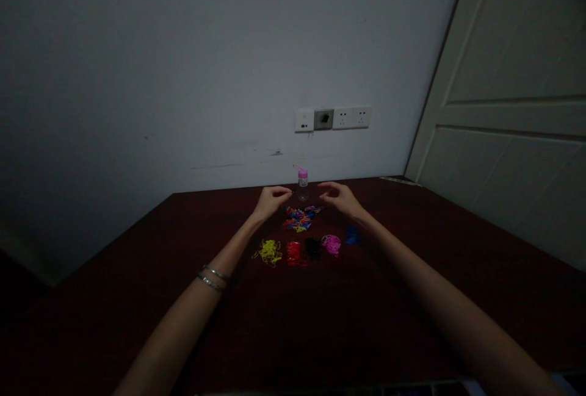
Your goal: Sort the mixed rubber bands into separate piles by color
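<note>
A mixed heap of small coloured rubber bands [298, 218] lies on the dark red table [293, 323]. My left hand [271, 199] hovers at its left edge with fingers curled together, pinching something I cannot make out. My right hand [339, 198] hovers at the heap's right edge, fingers bent and slightly apart. In front of the heap sit sorted piles: yellow [270, 251], red [294, 253], black [313, 248], pink [331, 243] and blue [352, 235]. A small clear bottle with a pink cap [303, 183] stands behind the heap, between my hands.
The table meets a white wall with a row of sockets [332, 119]. A pale door [513, 140] stands at the right. Two bangles [213, 277] circle my left wrist. The room is dim.
</note>
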`<control>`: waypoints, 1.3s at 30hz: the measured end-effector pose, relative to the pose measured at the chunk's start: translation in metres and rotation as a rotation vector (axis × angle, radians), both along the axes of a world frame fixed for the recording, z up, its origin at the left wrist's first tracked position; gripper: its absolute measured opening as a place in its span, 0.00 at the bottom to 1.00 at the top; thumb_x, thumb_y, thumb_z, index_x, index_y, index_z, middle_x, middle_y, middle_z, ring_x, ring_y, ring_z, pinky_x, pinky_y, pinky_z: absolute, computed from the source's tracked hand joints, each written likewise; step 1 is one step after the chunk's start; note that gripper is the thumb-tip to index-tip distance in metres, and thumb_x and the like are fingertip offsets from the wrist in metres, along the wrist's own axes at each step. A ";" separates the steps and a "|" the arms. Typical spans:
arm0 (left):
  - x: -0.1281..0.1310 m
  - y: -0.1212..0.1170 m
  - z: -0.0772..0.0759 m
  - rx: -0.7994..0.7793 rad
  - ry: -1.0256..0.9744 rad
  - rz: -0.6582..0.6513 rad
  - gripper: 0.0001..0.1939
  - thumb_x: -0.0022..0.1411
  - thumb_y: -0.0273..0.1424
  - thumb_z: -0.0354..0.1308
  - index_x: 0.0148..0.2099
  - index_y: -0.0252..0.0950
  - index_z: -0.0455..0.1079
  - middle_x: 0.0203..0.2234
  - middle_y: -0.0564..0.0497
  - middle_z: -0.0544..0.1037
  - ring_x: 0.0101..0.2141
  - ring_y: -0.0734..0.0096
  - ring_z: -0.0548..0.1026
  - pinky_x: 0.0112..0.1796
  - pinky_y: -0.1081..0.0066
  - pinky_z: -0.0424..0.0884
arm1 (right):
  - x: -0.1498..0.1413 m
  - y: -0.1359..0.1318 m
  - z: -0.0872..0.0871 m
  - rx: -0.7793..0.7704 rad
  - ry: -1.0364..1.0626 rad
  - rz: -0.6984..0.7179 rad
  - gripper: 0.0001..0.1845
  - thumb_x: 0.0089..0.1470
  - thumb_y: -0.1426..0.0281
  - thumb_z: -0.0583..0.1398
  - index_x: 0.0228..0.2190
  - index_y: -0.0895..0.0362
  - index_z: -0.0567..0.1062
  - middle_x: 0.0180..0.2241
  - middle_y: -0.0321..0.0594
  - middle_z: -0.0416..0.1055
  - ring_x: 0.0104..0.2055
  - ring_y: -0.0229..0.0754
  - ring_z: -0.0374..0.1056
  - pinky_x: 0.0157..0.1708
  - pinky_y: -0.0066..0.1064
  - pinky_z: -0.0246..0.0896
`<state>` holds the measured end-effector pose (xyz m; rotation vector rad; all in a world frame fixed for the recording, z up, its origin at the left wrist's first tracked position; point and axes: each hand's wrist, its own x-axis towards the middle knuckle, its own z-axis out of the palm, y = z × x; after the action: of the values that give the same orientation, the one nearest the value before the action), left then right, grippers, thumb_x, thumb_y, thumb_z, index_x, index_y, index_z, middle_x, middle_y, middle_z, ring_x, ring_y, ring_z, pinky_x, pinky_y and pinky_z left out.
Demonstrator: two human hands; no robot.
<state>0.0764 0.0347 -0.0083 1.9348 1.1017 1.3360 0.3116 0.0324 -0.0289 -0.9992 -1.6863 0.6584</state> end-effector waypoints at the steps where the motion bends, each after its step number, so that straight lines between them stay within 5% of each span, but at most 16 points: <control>1: 0.001 0.001 0.001 0.043 -0.028 0.023 0.12 0.48 0.35 0.60 0.32 0.30 0.76 0.28 0.47 0.78 0.29 0.70 0.72 0.31 0.72 0.65 | 0.005 0.001 -0.002 0.022 -0.018 -0.028 0.21 0.41 0.68 0.60 0.41 0.60 0.73 0.26 0.38 0.71 0.27 0.37 0.65 0.26 0.28 0.63; 8: 0.008 -0.015 0.011 0.350 -0.013 0.118 0.09 0.53 0.32 0.57 0.32 0.33 0.75 0.27 0.49 0.76 0.30 0.72 0.71 0.34 0.72 0.65 | 0.044 0.007 -0.023 0.049 -0.077 -0.199 0.20 0.42 0.65 0.59 0.38 0.60 0.74 0.25 0.38 0.70 0.25 0.37 0.63 0.25 0.28 0.60; 16: 0.010 -0.023 0.013 0.438 0.098 0.107 0.08 0.55 0.30 0.55 0.33 0.33 0.75 0.27 0.49 0.76 0.28 0.74 0.70 0.31 0.73 0.64 | 0.081 0.010 -0.054 0.037 -0.010 -0.332 0.18 0.41 0.65 0.58 0.35 0.61 0.75 0.31 0.44 0.73 0.29 0.41 0.67 0.28 0.31 0.63; 26: 0.021 -0.036 -0.001 0.035 0.775 -0.453 0.08 0.51 0.24 0.54 0.30 0.32 0.76 0.24 0.53 0.76 0.26 0.77 0.70 0.29 0.78 0.61 | 0.088 0.009 -0.065 0.029 -0.059 -0.337 0.16 0.42 0.67 0.57 0.34 0.60 0.75 0.32 0.43 0.74 0.32 0.41 0.68 0.33 0.33 0.63; 32: 0.026 -0.034 -0.016 -0.072 0.875 -0.471 0.10 0.48 0.22 0.54 0.31 0.34 0.76 0.23 0.54 0.76 0.24 0.78 0.69 0.25 0.79 0.58 | 0.086 0.008 -0.065 0.016 -0.027 -0.287 0.15 0.41 0.67 0.58 0.33 0.60 0.75 0.33 0.44 0.74 0.35 0.42 0.68 0.34 0.33 0.64; 39: 0.024 -0.036 -0.019 -0.103 0.832 -0.468 0.10 0.44 0.22 0.54 0.28 0.36 0.76 0.20 0.54 0.75 0.21 0.77 0.68 0.23 0.77 0.57 | 0.088 0.009 -0.069 -0.081 0.100 -0.271 0.17 0.39 0.65 0.60 0.33 0.60 0.75 0.33 0.45 0.74 0.30 0.42 0.68 0.23 0.29 0.62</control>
<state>0.1008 -0.0009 -0.0278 2.5232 0.9207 0.1969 0.3997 0.0412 -0.0981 -1.2068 -1.4148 0.5907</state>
